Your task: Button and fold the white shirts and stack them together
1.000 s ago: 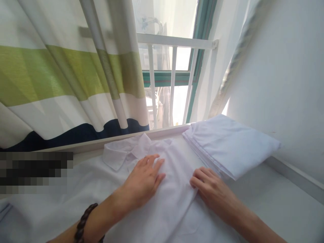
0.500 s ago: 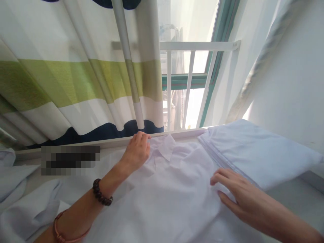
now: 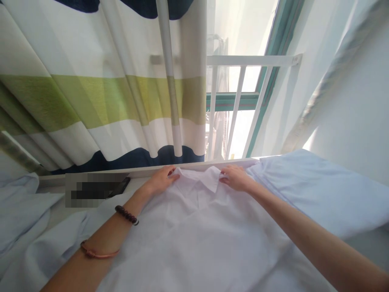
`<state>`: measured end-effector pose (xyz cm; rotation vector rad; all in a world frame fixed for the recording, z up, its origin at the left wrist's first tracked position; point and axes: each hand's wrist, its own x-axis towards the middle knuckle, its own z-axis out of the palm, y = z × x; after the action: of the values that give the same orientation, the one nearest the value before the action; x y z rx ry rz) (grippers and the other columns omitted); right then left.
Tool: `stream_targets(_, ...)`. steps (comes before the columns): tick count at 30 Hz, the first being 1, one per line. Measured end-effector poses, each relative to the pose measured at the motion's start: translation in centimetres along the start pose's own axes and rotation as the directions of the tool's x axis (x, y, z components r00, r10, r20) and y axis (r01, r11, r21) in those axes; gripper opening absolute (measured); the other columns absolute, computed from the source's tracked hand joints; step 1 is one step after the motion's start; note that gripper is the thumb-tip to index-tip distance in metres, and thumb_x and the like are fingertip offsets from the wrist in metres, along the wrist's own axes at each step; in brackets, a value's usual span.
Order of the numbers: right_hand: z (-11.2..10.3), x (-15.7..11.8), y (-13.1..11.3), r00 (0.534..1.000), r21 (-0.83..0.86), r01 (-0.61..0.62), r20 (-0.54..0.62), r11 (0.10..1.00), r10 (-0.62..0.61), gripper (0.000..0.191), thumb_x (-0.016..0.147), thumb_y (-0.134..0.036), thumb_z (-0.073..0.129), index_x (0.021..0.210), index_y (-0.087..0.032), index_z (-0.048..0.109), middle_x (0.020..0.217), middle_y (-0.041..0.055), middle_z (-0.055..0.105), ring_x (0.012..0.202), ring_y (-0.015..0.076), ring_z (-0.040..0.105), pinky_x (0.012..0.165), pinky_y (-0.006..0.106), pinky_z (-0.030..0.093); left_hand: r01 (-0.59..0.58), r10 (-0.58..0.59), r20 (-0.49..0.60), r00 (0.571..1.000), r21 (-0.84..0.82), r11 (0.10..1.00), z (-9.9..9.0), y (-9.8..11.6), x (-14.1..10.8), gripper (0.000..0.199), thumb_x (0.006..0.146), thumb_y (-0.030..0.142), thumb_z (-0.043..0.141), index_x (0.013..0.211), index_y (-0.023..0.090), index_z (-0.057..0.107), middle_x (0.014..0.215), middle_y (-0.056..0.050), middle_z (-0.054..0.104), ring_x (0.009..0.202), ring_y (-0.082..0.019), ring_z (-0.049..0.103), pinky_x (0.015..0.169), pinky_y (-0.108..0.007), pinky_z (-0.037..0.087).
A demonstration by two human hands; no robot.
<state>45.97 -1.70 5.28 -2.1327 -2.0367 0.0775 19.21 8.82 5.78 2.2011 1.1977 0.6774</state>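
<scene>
A white collared shirt [image 3: 194,235] lies spread out, its collar [image 3: 202,177] toward the window side. At the collar's left end, my left hand [image 3: 160,179] pinches the cloth between thumb and fingers. My right hand [image 3: 236,177] grips the fabric by the collar's right end. A dark beaded bracelet [image 3: 127,215] and a copper-coloured bangle [image 3: 99,254] are on my left arm.
Folded pale cloth [image 3: 316,186] lies to the right, and rumpled white cloth [image 3: 21,207] to the left. Behind the left hand is a dark, partly pixelated object [image 3: 118,188]. A striped curtain [image 3: 106,97] and white railing [image 3: 252,61] stand beyond the ledge.
My right hand has moved left and forward from above the shirt's right side and taken hold near the collar. My left hand now pinches the collar's left end. The view has shifted slightly.
</scene>
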Motion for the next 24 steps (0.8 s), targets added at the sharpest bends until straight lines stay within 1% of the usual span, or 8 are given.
stream_targets(3, -1.5, 0.9, 0.1, 0.991, -0.024, -0.032, -0.134, 0.999, 0.028, 0.022, 0.093, -0.028, 0.046, 0.105, -0.02, 0.062, 0.107, 0.0099, 0.061, 0.104, 0.0261, 0.055, 0.086, 0.037, 0.039, -0.065, 0.078, -0.116, 0.99, 0.105, 0.992, -0.6, 0.8, 1.4, 0.019, 0.092, 0.035, 0.051, 0.099, 0.019, 0.058, 0.098, -0.005, 0.065, 0.09, -0.021, 0.057, 0.082, -0.028, 0.04)
stream_targets(6, -2.1, 3.0, 0.1, 0.966, -0.045, -0.096, -0.244, 0.994, 0.082, 0.023, 0.093, -0.026, 0.043, 0.105, -0.016, 0.061, 0.109, 0.0134, 0.06, 0.106, 0.0293, 0.052, 0.088, 0.041, 0.038, -0.062, 0.112, -0.222, 0.969, 0.222, 0.973, -0.4, 1.4, 3.8, 0.03, 0.097, 0.039, 0.043, 0.116, 0.017, 0.051, 0.109, -0.009, 0.062, 0.099, -0.024, 0.054, 0.088, -0.032, 0.038)
stream_targets(9, -1.5, 4.3, 0.1, 0.942, -0.05, -0.155, -0.307, 0.987, 0.132, 0.029, 0.091, -0.022, 0.044, 0.113, -0.01, 0.058, 0.116, 0.0185, 0.058, 0.111, 0.0323, 0.05, 0.091, 0.043, 0.038, -0.057, 0.132, -0.226, 0.965, 0.309, 0.949, 0.8, 1.6, 5.7, 0.038, 0.097, 0.038, 0.043, 0.125, 0.012, 0.046, 0.119, -0.015, 0.058, 0.107, -0.027, 0.052, 0.094, -0.037, 0.037)
stream_targets(11, -0.7, 3.4, 0.0, 0.932, -0.054, -0.165, -0.336, 0.985, 0.138, 0.039, 0.091, -0.023, 0.045, 0.126, -0.006, 0.05, 0.127, 0.0212, 0.053, 0.118, 0.033, 0.046, 0.095, 0.044, 0.037, -0.062, 0.145, -0.21, 0.967, 0.355, 0.933, 1.7, 1.5, 5.9, 0.046, 0.096, 0.034, 0.045, 0.133, 0.008, 0.04, 0.128, -0.021, 0.052, 0.117, -0.032, 0.047, 0.101, -0.045, 0.032)
stream_targets(13, 0.4, 1.3, -0.3, 0.932, -0.067, -0.139, -0.347, 0.988, 0.107, 0.048, 0.093, -0.026, 0.044, 0.136, -0.005, 0.041, 0.139, 0.0212, 0.045, 0.127, 0.0318, 0.039, 0.101, 0.044, 0.034, -0.094, 0.175, -0.177, 0.968, 0.393, 0.915, 2.6, 1.3, 4.8, 0.05, 0.096, 0.032, 0.045, 0.139, 0.007, 0.035, 0.139, -0.024, 0.042, 0.129, -0.035, 0.037, 0.108, -0.052, 0.021)
stream_targets(16, 2.4, -3.1, -0.8, 0.954, -0.084, -0.068, -0.299, 0.994, 0.04, 0.058, 0.096, -0.038, 0.04, 0.143, -0.006, 0.034, 0.15, 0.0198, 0.034, 0.139, 0.03, 0.027, 0.109, 0.045, 0.027, -0.191, 0.24, -0.066, 0.968, 0.422, 0.886, 3.4, 0.9, 0.9, 0.048, 0.096, 0.033, 0.043, 0.141, 0.015, 0.039, 0.149, -0.017, 0.035, 0.139, -0.032, 0.027, 0.114, -0.052, 0.009)
stream_targets(20, 5.1, -6.7, -0.6, 0.994, -0.037, -0.05, -0.096, 0.998, 0.047, 0.066, 0.097, -0.05, 0.028, 0.148, -0.009, 0.03, 0.155, 0.017, 0.027, 0.144, 0.0278, 0.02, 0.113, 0.047, 0.023, -0.348, 0.296, 0.185, 0.937, 0.455, 0.82, 3.9, -0.2, -5.1, 0.05, 0.096, 0.042, 0.04, 0.143, 0.025, 0.039, 0.154, -0.008, 0.032, 0.143, -0.029, 0.021, 0.116, -0.052, 0.01)
stream_targets(24, 6.4, -6.8, 0.6, 0.997, -0.034, -0.082, -0.009, 0.996, 0.082, 0.064, 0.098, -0.052, 0.023, 0.149, -0.013, 0.028, 0.156, 0.0143, 0.024, 0.144, 0.0263, 0.019, 0.115, 0.048, 0.02, -0.383, 0.243, 0.351, 0.904, 0.415, 0.825, 3.6, -1.3, -8.6, 0.05, 0.098, 0.04, 0.035, 0.146, 0.025, 0.036, 0.156, -0.007, 0.028, 0.144, -0.028, 0.02, 0.116, -0.05, 0.017)
